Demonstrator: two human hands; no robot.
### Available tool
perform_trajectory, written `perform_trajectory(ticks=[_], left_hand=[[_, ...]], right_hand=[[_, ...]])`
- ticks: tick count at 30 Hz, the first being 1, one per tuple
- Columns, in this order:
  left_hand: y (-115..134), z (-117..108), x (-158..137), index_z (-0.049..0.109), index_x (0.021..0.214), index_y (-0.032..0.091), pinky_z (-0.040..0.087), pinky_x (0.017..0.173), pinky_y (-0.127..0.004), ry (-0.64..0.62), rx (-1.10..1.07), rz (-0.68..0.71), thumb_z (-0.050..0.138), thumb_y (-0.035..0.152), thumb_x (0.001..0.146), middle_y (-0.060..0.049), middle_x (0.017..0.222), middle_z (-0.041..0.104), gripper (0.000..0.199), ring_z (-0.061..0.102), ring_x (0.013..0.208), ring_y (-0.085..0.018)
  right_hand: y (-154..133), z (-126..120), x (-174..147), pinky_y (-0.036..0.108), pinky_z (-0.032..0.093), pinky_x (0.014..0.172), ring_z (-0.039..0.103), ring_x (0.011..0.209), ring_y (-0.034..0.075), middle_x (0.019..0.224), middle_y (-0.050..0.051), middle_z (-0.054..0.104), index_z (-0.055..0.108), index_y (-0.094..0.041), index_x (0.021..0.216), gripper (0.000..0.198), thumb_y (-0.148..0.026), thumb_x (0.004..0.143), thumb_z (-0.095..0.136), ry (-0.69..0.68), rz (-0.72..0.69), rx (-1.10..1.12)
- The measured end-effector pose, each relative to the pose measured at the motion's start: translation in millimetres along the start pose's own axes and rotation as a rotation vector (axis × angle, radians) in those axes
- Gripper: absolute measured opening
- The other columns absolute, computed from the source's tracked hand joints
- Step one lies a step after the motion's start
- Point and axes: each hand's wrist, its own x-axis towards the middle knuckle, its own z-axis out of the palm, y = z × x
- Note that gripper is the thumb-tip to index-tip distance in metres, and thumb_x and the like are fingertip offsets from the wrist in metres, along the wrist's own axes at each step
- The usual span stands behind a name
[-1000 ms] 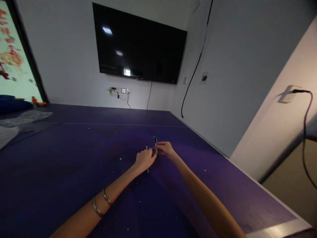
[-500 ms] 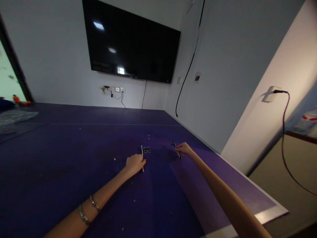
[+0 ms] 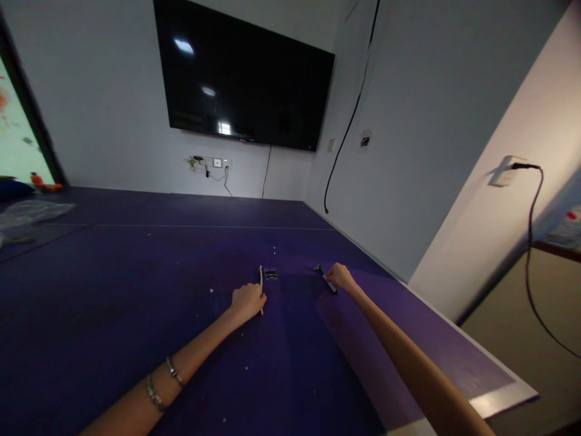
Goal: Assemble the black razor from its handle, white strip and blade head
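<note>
Left hand point(image 3: 246, 301): 1, arm point(image 3: 206, 342) extended diagonally from lower left, knuckles up, fingers closed on a white stick point(image 3: 261, 277) over the purple table point(image 3: 158, 303). Right hand point(image 3: 340, 277): 1, well apart from the left, arm reaching in from lower right, fingertips pinching a razor point(image 3: 331, 286), head angled away leftward. Pack point(image 3: 271, 274): 1, small, just right of the stick.

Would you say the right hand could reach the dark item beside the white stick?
Probably yes: the right hand, though holding a razor, has nothing visible blocking its way to the dark item.
</note>
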Motion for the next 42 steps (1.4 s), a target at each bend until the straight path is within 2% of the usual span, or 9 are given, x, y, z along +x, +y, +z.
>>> perform_trajectory(ticks=[9, 13, 16, 20, 23, 27, 29, 37, 42], left_hand=[[-4.5, 4.5, 2.6, 0.066, 0.089, 0.014, 0.049, 0.073, -0.035, 0.016, -0.002, -0.020, 0.038, 0.030, 0.084, -0.013, 0.093, 0.067, 0.033, 0.064, 0.088, -0.027], [-6.5, 0.4, -0.4, 0.066, 0.089, 0.015, 0.048, 0.074, -0.033, 0.041, -0.015, -0.039, 0.037, 0.031, 0.085, -0.011, 0.094, 0.068, 0.034, 0.064, 0.088, -0.025], [-5.4, -5.6, -1.5, 0.066, 0.088, 0.016, 0.048, 0.073, -0.033, 0.083, -0.030, -0.022, 0.036, 0.031, 0.085, -0.011, 0.091, 0.068, 0.034, 0.064, 0.086, -0.024], [5.1, -17.4, -2.4, 0.066, 0.087, 0.016, 0.047, 0.073, -0.033, 0.136, -0.047, 0.008, 0.034, 0.033, 0.086, -0.011, 0.090, 0.068, 0.036, 0.064, 0.085, -0.024], [17.8, -25.5, -4.4, 0.065, 0.089, 0.016, 0.046, 0.074, -0.033, 0.157, -0.063, 0.024, 0.034, 0.033, 0.087, -0.010, 0.089, 0.068, 0.036, 0.064, 0.085, -0.023], [32.0, -28.2, -7.5, 0.064, 0.090, 0.016, 0.046, 0.074, -0.036, 0.193, -0.067, 0.070, 0.033, 0.033, 0.088, -0.011, 0.088, 0.068, 0.035, 0.064, 0.085, -0.025], [36.7, -26.1, -8.4, 0.063, 0.091, 0.017, 0.047, 0.074, -0.037, 0.199, -0.067, 0.088, 0.034, 0.033, 0.088, -0.011, 0.088, 0.067, 0.034, 0.064, 0.085, -0.026], [52.9, -17.5, -12.1, 0.061, 0.094, 0.016, 0.047, 0.072, -0.036, 0.193, -0.085, 0.120, 0.036, 0.033, 0.087, -0.012, 0.091, 0.067, 0.031, 0.063, 0.086, -0.026], [61.2, -16.6, -14.0, 0.059, 0.097, 0.017, 0.046, 0.070, -0.037, 0.212, -0.109, 0.139, 0.029, 0.044, 0.089, -0.012, 0.088, 0.066, 0.042, 0.064, 0.083, -0.026]], right_hand=[[-1.2, 3.7, -10.6, 0.026, 0.045, 0.060, 0.066, 0.069, 0.024, 0.065, 0.012, 0.068, 0.070, -0.014, 0.059, 0.010, -0.010, 0.059, 0.061, 0.073, 0.008, -0.038], [-6.6, -0.1, -14.7, 0.029, 0.046, 0.067, 0.065, 0.078, 0.026, 0.068, 0.012, 0.069, 0.070, -0.016, 0.059, 0.009, -0.011, 0.059, 0.062, 0.109, 0.013, 0.048], [-21.0, -0.3, -17.2, 0.029, 0.047, 0.071, 0.064, 0.085, 0.026, 0.075, 0.011, 0.069, 0.071, -0.016, 0.067, 0.011, -0.013, 0.061, 0.063, 0.112, -0.029, 0.187], [-56.5, 11.8, -26.7, 0.026, 0.051, 0.063, 0.065, 0.073, 0.019, 0.076, 0.008, 0.070, 0.070, -0.013, 0.087, 0.022, -0.023, 0.070, 0.062, -0.003, -0.109, 0.461], [-84.6, 22.6, -40.3, 0.023, 0.053, 0.060, 0.064, 0.067, 0.014, 0.082, 0.008, 0.069, 0.068, -0.012, 0.092, 0.026, -0.030, 0.075, 0.061, -0.110, -0.144, 0.656], [-109.9, 27.7, -59.7, 0.024, 0.054, 0.063, 0.064, 0.066, 0.012, 0.080, 0.007, 0.068, 0.066, -0.013, 0.086, 0.017, -0.022, 0.073, 0.064, -0.316, -0.032, 1.115], [-116.9, 27.9, -66.8, 0.024, 0.053, 0.062, 0.063, 0.064, 0.011, 0.076, 0.006, 0.067, 0.064, -0.013, 0.085, 0.015, -0.019, 0.071, 0.066, -0.385, 0.015, 1.227], [-122.4, 31.4, -71.5, 0.022, 0.049, 0.051, 0.059, 0.054, 0.010, 0.063, 0.000, 0.063, 0.061, -0.014, 0.082, 0.022, -0.017, 0.063, 0.071, -0.305, 0.074, 1.179], [-109.4, 22.4, -62.2, 0.020, 0.048, 0.049, 0.058, 0.054, 0.010, 0.064, 0.002, 0.064, 0.064, -0.012, 0.077, 0.017, -0.018, 0.062, 0.070, -0.249, 0.052, 1.090]])
